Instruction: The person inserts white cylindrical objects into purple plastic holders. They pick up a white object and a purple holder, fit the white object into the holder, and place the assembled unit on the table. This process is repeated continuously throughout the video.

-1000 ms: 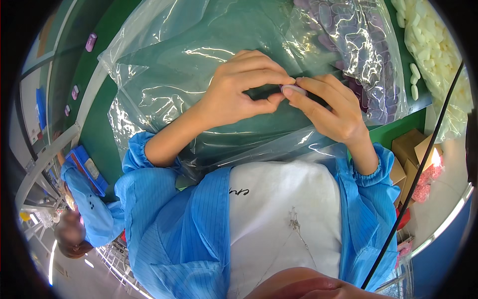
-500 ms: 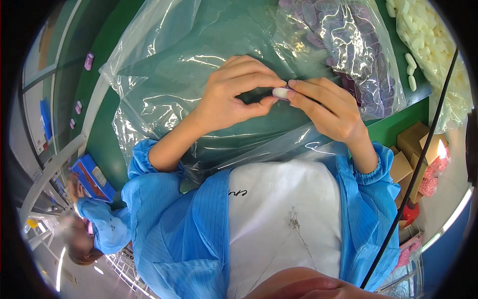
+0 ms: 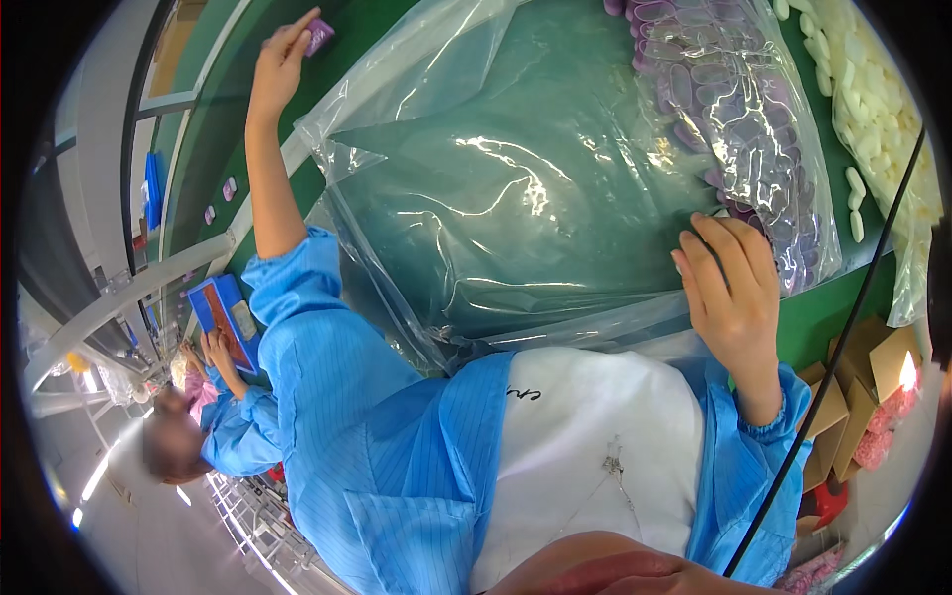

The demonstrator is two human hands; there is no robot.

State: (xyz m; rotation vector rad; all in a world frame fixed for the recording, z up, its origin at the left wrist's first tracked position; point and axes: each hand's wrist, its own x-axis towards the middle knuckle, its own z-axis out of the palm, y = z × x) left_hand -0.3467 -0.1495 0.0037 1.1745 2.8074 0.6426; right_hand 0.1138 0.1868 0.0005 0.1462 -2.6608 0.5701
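Observation:
My left hand (image 3: 281,64) reaches out to the far left, over the green surface beyond a pale rail. Its thumb and index finger are at a small purple plastic piece (image 3: 319,37) with pale marking, and they appear closed on its edge. My right hand (image 3: 736,288) hovers over the right part of the clear plastic sheet (image 3: 476,218). Its fingers are curved and apart, with nothing seen in them. Just beyond its fingertips lie many purple oval pieces (image 3: 684,84) in rows, partly under glossy clear plastic.
White oval pieces (image 3: 873,129) fill a clear bag at the far right, with a few loose (image 3: 856,203) beside it. Open cardboard boxes (image 3: 843,407) stand at lower right. Two small purple pieces (image 3: 229,188) lie at left. Another person (image 3: 238,426) works by a blue tray (image 3: 226,317).
My hands have parted from the small white-and-purple piece they held together. The left has swung far out to the left; the right has moved right with its fingers loosened. The view has shifted.

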